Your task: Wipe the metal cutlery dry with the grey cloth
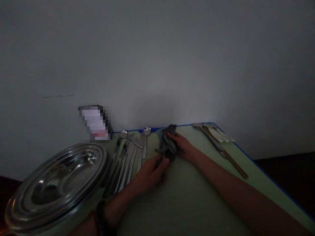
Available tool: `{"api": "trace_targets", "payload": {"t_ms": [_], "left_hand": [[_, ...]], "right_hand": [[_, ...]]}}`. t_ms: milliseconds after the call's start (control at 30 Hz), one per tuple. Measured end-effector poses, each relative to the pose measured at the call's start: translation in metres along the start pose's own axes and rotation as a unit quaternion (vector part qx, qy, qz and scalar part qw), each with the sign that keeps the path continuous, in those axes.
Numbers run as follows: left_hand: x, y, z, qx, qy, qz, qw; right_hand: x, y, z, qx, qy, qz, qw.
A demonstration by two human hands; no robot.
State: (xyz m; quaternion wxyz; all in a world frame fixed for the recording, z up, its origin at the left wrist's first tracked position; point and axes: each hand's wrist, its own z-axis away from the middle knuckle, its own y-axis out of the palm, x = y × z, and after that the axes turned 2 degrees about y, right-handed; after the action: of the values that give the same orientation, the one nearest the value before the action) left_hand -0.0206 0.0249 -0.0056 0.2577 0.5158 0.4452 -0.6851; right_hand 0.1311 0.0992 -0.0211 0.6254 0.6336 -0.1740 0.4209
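Over the middle of the table, my right hand is closed around a bunched grey cloth. My left hand pinches the thin metal handle of a piece of cutlery just below the cloth. The other end of that piece is wrapped in the cloth, so its kind is hidden. To the left of my left hand lies a group of metal cutlery, with several knives and a few spoons, among them a round-bowled spoon near the back edge.
Stacked oval metal trays stand at the left. A phone with a blurred screen leans against the wall. Wooden chopsticks, a metal knife and white-handled cutlery lie on the right of the green, blue-edged table.
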Motion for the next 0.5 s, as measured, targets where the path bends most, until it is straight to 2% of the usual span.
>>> {"api": "trace_targets", "payload": {"t_ms": [100, 200, 367, 500], "left_hand": [[-0.0015, 0.0001, 0.0012, 0.021, 0.009, -0.012, 1.0], [-0.0025, 0.0005, 0.0013, 0.022, 0.006, -0.012, 1.0], [-0.0058, 0.0, 0.0013, 0.022, 0.003, -0.035, 0.999], [-0.0039, -0.0006, 0.001, 0.014, -0.003, -0.037, 0.999]], "right_hand": [[0.003, 0.0004, -0.0013, -0.012, 0.025, -0.044, 0.999], [0.0052, -0.0007, -0.0027, 0.014, 0.058, -0.065, 0.996], [0.004, -0.0052, -0.0052, 0.011, 0.048, -0.061, 0.997], [0.0066, -0.0053, -0.0032, 0.006, 0.071, -0.065, 0.995]]}}
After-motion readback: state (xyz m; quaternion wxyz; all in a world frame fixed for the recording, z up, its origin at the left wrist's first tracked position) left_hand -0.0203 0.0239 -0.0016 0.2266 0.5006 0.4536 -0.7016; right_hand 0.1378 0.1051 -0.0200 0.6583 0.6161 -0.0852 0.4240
